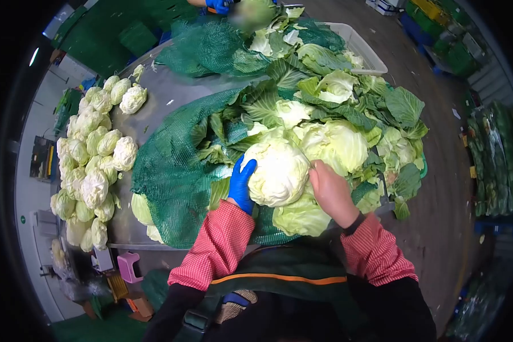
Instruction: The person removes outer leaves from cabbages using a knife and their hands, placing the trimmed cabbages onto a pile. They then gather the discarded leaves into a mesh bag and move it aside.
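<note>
1. The left hand [243, 183], in a blue glove, is clamped on the near left side of a pale cabbage [277, 172], its thumb and fingers spread against the round surface.
2. The right hand [332, 191], bare, is at the opposite side of that cabbage with its fingers curled in at the edge – whether they pinch a leaf or hold something small, I cannot tell.
3. The hands are apart, with the cabbage between them; it sits above the near part of the table [165, 91], in front of the person's dark apron [285, 265] with its orange band.
4. Large loose leaves [333, 145] lie just beyond and to the right of the cabbage, and more spread below the right hand.
5. A green mesh sack [174, 165] spreads over the table to the left of the hands; a second mesh sack [211, 51] lies farther back.
6. Along the table's left side is a heap of pale cabbages [94, 191], piled against one another.
7. At the far edge, another person's blue-gloved hand [219, 5] shows near a blurred green cabbage [255, 14] – with a white tray [370, 54] off to the right.
</note>
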The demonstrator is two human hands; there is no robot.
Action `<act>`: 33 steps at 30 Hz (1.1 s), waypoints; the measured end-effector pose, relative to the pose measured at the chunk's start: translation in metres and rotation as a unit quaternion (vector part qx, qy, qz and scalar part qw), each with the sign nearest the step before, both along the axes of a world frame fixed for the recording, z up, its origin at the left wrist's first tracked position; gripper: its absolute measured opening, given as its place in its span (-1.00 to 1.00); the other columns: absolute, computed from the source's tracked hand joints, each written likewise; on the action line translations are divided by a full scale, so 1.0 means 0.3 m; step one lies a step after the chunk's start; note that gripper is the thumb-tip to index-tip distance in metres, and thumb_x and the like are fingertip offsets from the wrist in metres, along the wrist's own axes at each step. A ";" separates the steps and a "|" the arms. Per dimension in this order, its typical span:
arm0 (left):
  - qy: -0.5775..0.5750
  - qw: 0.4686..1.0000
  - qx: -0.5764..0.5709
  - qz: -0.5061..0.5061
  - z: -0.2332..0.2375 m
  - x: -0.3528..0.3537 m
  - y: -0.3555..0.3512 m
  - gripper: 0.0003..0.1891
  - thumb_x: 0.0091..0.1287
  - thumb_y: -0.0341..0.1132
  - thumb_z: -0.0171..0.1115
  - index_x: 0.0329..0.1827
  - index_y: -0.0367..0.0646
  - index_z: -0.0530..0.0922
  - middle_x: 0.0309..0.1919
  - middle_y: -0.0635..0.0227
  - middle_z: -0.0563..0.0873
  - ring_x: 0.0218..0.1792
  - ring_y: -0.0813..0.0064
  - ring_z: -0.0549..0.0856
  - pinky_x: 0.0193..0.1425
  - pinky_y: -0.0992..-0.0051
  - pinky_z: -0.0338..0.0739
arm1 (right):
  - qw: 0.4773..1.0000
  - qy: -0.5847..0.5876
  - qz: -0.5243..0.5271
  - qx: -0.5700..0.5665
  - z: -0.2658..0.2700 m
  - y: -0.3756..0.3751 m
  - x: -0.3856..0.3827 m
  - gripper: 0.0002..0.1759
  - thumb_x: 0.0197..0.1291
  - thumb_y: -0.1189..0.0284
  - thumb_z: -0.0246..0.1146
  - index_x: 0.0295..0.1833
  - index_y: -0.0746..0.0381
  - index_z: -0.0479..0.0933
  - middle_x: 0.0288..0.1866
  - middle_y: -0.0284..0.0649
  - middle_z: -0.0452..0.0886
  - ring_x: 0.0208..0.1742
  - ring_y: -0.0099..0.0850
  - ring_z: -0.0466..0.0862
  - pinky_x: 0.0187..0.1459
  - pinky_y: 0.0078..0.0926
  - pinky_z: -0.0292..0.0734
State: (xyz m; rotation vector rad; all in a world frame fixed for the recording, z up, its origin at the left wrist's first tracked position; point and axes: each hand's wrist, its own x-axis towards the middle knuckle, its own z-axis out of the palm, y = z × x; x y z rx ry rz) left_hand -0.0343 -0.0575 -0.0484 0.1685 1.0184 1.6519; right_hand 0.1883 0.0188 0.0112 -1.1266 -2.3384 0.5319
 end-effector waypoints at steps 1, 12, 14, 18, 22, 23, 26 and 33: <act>0.025 0.999 -0.017 0.015 0.044 0.022 0.005 -0.38 0.28 -0.28 0.35 0.37 -0.23 0.34 0.19 0.17 0.59 0.15 0.24 0.62 0.26 0.28 0.53 | 1.000 -0.026 0.011 0.007 0.040 -0.015 0.015 -0.76 0.39 0.26 0.11 -0.14 0.24 0.46 -0.46 -0.05 0.55 -0.57 -0.02 0.60 -0.55 -0.19 0.52; 0.144 0.974 -0.110 0.135 0.122 0.208 0.087 -0.40 0.29 -0.36 0.38 0.36 -0.19 0.33 0.15 0.20 0.58 0.11 0.36 0.59 0.22 0.38 0.51 | 0.975 -0.212 -0.046 0.047 0.052 -0.040 0.074 -0.85 0.32 0.38 0.17 -0.25 0.21 0.42 -0.55 -0.11 0.52 -0.56 -0.13 0.62 -0.55 -0.24 0.54; 0.172 0.968 -0.118 0.138 0.111 0.217 0.095 -0.40 0.29 -0.36 0.38 0.36 -0.18 0.33 0.15 0.20 0.57 0.12 0.36 0.57 0.24 0.38 0.49 | 0.981 -0.181 -0.048 0.039 0.036 -0.014 0.074 -0.84 0.35 0.37 0.14 -0.26 0.23 0.42 -0.56 -0.08 0.53 -0.55 -0.12 0.64 -0.55 -0.22 0.53; 0.323 0.934 -0.082 0.132 0.056 0.261 0.078 -0.39 0.28 -0.36 0.38 0.37 -0.18 0.32 0.16 0.18 0.56 0.12 0.34 0.57 0.24 0.39 0.47 | 0.986 -0.049 -0.110 -0.114 -0.062 0.142 0.136 -0.78 0.39 0.35 0.05 -0.27 0.28 0.40 -0.58 0.04 0.55 -0.51 0.02 0.64 -0.52 -0.06 0.52; 0.164 0.972 -0.112 0.125 0.127 0.251 0.089 -0.35 0.26 -0.39 0.40 0.39 -0.17 0.31 0.20 0.17 0.54 0.17 0.34 0.54 0.28 0.39 0.45 | 0.994 -0.089 -0.042 -0.050 0.028 0.157 0.135 -0.76 0.41 0.36 0.00 -0.28 0.28 0.40 -0.61 0.02 0.53 -0.52 0.02 0.63 -0.53 -0.05 0.50; 0.184 0.970 -0.102 0.121 0.096 0.227 0.095 -0.35 0.26 -0.39 0.40 0.40 -0.16 0.30 0.21 0.17 0.53 0.19 0.34 0.53 0.29 0.38 0.44 | 0.996 -0.091 0.005 0.012 0.052 0.109 0.122 -0.80 0.38 0.37 0.06 -0.30 0.25 0.41 -0.62 -0.03 0.54 -0.58 -0.07 0.63 -0.57 -0.15 0.51; 0.167 0.971 -0.109 0.129 0.090 0.228 0.093 -0.35 0.26 -0.39 0.39 0.40 -0.16 0.30 0.20 0.18 0.54 0.18 0.34 0.54 0.28 0.38 0.45 | 0.990 -0.140 0.001 -0.026 0.120 -0.030 0.117 -0.80 0.37 0.36 0.10 -0.27 0.25 0.40 -0.55 -0.02 0.54 -0.52 -0.03 0.61 -0.49 -0.11 0.50; 0.192 0.965 -0.119 0.132 0.123 0.270 0.102 -0.31 0.27 -0.39 0.39 0.44 -0.15 0.26 0.25 0.16 0.50 0.21 0.32 0.51 0.32 0.37 0.41 | 0.988 -0.137 -0.066 -0.019 -0.039 -0.004 0.171 -0.75 0.39 0.31 0.10 -0.29 0.26 0.43 -0.54 0.00 0.57 -0.56 -0.04 0.62 -0.48 -0.14 0.54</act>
